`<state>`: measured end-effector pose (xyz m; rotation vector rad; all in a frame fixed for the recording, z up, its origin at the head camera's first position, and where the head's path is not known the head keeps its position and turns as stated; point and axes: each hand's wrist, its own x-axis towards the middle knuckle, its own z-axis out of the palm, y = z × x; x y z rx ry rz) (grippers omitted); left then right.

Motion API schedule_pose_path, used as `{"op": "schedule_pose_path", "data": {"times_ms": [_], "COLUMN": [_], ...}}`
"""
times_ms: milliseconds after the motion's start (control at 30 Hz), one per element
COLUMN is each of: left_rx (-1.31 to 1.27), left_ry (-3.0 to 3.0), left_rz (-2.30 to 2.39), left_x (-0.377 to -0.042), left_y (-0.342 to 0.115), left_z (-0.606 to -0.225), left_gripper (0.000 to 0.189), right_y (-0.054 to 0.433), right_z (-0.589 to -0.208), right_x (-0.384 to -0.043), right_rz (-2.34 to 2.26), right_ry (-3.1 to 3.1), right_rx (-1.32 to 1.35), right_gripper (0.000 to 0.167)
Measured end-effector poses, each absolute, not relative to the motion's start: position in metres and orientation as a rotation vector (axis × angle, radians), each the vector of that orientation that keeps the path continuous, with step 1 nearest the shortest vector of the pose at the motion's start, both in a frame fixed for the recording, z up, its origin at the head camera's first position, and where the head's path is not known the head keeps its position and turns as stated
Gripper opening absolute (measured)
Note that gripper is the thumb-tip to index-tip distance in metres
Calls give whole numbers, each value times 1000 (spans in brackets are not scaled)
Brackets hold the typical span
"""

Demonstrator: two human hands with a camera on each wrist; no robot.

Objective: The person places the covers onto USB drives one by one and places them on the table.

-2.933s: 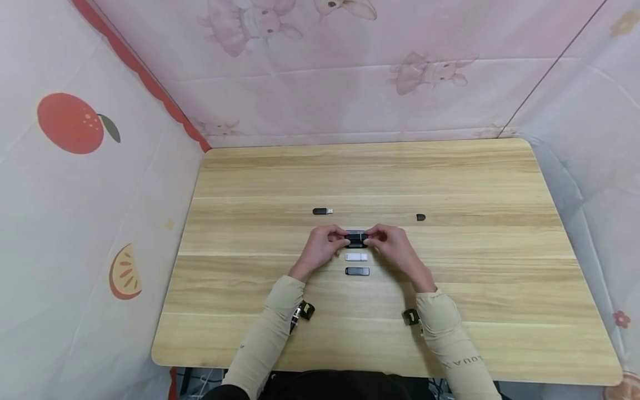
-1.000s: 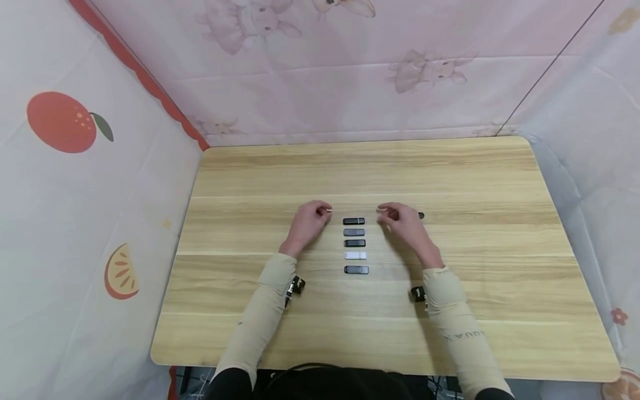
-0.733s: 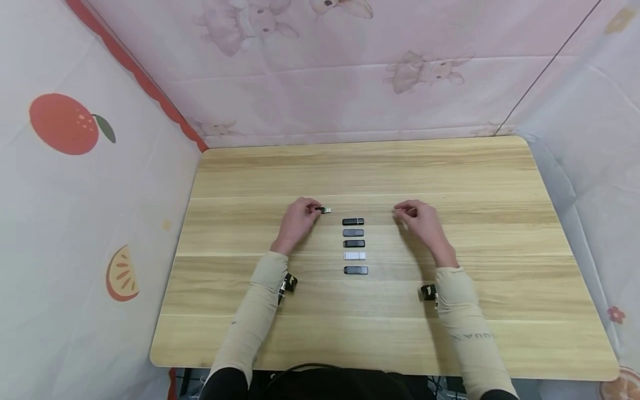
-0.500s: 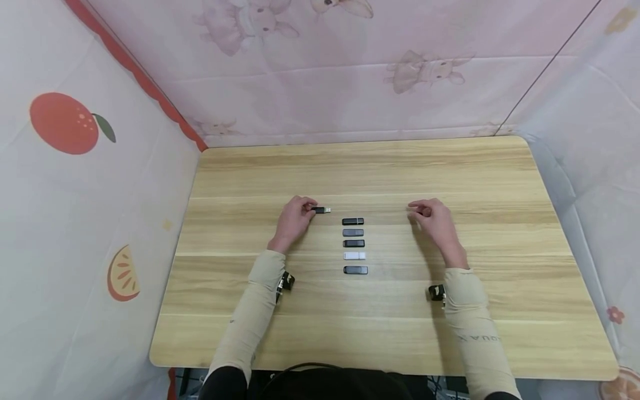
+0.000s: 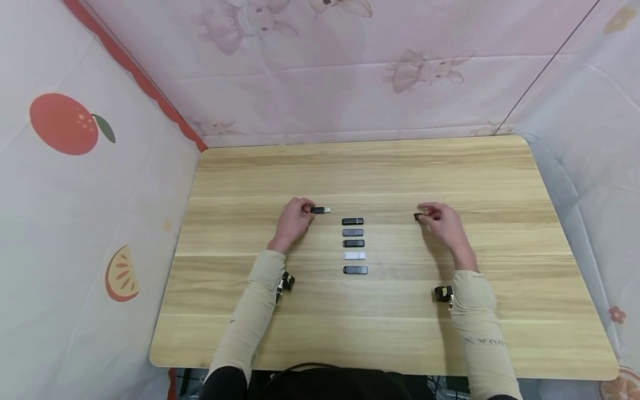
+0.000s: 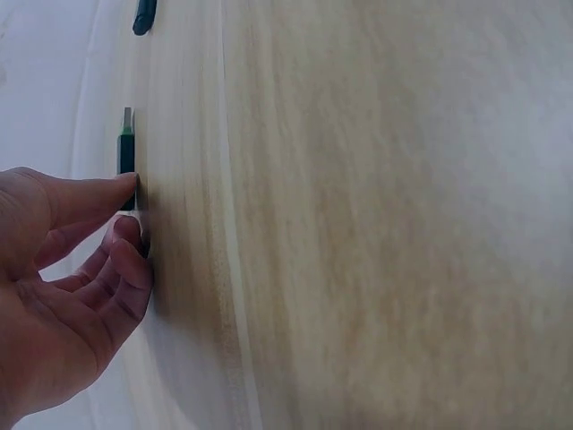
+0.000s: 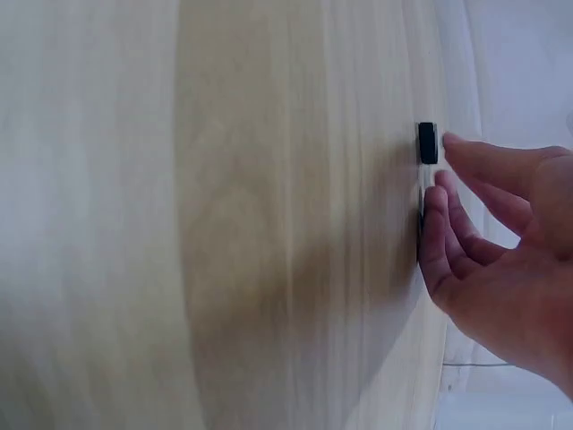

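Note:
In the head view my left hand (image 5: 292,222) is at the rear end of a black USB stick (image 5: 320,210), whose bare metal plug points right. The left wrist view has the thumb crossing in front of the USB stick (image 6: 126,152), fingers loosely bent; no firm pinch shows. Farther right, my right hand (image 5: 444,223) is beside a small black cap (image 5: 417,216). A slight gap separates thumb and cap (image 7: 428,143) in the right wrist view. Between the hands several USB sticks lie in a column, among them a black one (image 5: 353,221) and a white one (image 5: 354,256).
Everything lies on a wood-grain table (image 5: 400,328). A pink printed cloth (image 5: 350,105) hangs behind the table's far edge, and pale cloths hang at both sides. A small camera (image 5: 443,294) is strapped at each wrist.
A capped black stick was placed at the column's far end. Both hands let go and parted, left hand to the uncapped stick, right hand to the loose cap.

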<state>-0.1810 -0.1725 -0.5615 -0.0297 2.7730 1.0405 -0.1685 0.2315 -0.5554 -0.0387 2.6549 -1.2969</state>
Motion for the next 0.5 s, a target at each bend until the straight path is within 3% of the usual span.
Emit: {"op": "schedule_pose_path", "data": {"times_ms": [500], "left_rx": [-64], "left_ry": [2779], "left_rz": [1073], "left_x": [-179], "left_y": [-172], "left_z": [-566], "left_gripper": [26], "right_y": [231], "right_z": [-557], "right_x": [-168], "right_rz": [-1177], "right_ry": [2679], "right_rx": [-37], "right_gripper": [28]}}
